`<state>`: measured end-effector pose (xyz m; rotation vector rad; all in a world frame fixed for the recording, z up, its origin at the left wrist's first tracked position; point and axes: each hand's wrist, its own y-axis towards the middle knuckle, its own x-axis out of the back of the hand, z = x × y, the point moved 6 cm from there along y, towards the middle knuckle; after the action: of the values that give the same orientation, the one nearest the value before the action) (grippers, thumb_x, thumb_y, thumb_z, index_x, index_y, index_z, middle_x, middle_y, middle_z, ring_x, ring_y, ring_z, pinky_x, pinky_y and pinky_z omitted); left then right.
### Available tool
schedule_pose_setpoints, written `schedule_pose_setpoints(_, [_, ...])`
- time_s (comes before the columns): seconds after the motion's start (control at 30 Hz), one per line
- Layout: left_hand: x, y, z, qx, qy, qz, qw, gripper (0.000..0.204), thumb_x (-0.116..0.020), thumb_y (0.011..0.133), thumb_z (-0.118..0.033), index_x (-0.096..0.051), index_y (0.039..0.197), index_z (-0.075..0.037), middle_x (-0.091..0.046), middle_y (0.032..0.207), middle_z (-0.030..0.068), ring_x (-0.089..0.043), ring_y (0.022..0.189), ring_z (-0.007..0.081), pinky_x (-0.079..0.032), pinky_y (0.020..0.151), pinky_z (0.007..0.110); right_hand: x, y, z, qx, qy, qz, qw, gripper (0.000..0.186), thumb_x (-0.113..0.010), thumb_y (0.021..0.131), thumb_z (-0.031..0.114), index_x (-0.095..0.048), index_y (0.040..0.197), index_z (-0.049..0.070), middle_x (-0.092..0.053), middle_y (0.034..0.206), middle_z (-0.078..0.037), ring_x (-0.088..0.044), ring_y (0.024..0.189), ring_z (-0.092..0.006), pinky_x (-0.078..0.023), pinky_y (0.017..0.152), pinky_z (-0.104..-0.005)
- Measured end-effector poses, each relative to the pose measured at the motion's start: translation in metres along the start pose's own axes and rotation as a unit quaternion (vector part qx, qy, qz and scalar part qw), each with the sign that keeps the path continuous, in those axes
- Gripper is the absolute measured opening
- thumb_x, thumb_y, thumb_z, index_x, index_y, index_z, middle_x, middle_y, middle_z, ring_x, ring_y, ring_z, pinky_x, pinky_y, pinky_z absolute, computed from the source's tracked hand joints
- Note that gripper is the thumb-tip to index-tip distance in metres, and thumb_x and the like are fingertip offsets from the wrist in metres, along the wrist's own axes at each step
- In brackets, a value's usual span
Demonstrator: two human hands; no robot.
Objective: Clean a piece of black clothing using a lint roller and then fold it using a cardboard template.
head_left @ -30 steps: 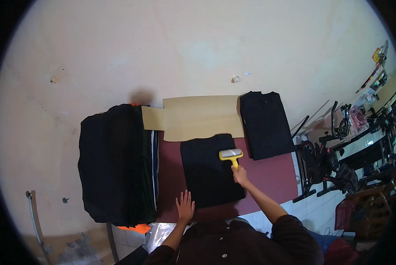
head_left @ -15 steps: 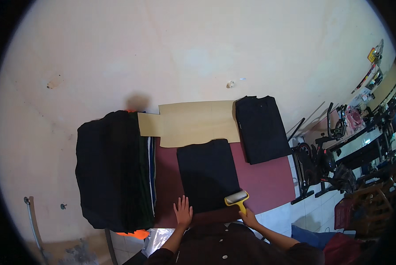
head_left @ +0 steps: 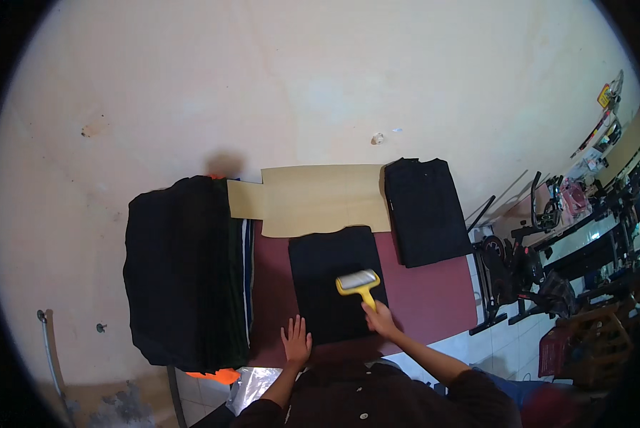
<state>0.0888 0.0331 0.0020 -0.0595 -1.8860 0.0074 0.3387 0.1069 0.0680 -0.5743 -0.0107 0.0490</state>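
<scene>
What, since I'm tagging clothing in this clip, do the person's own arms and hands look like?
The hands, left and right, are bare, with no gloves. Dark, brownish sleeves stop well short of the wrists, leaving the forearms partly uncovered. They belong to a matching shirt with pale buttons. Rings would be too small to tell.

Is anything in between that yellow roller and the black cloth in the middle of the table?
Nothing visible. The right hand holds the yellow roller over the black cloth, with no object showing between them; whether they touch is hard to tell. The left hand is at the cloth's near left corner, clear of the roller.
</scene>
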Motion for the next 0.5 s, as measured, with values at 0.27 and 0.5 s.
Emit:
schedule_pose_setpoints(0.27, [-0.004, 0.0, 0.0, 0.0, -0.016, 0.01, 1.0, 0.055, -0.041, 0.091, -0.032, -0.028, 0.14, -0.012, -0.023, 0.148, 0.0049, -0.02, 0.136, 0.0245, -0.011, 0.108, 0.052, -0.06, 0.099, 0.012, 0.056, -0.095, -0.074, 0.991, 0.034, -0.056, 0.089, 0.032, -0.042, 0.075, 0.005, -0.045, 0.053, -0.002, -0.046, 0.039, -0.0115, -0.037, 0.033, -0.027])
schedule_pose_setpoints(0.5, [-0.005, 0.0, 0.005, -0.006, -0.014, 0.02, 1.0, 0.054, -0.041, 0.092, -0.034, -0.028, 0.14, -0.012, -0.022, 0.148, 0.0032, -0.019, 0.137, 0.0231, -0.013, 0.107, 0.052, -0.036, 0.06, -0.051, 0.154, -0.258, -0.09, 0.949, 0.037, -0.055, 0.089, 0.034, -0.045, 0.077, 0.0, -0.054, 0.057, -0.012, -0.056, 0.045, -0.0217, -0.042, 0.039, -0.0336])
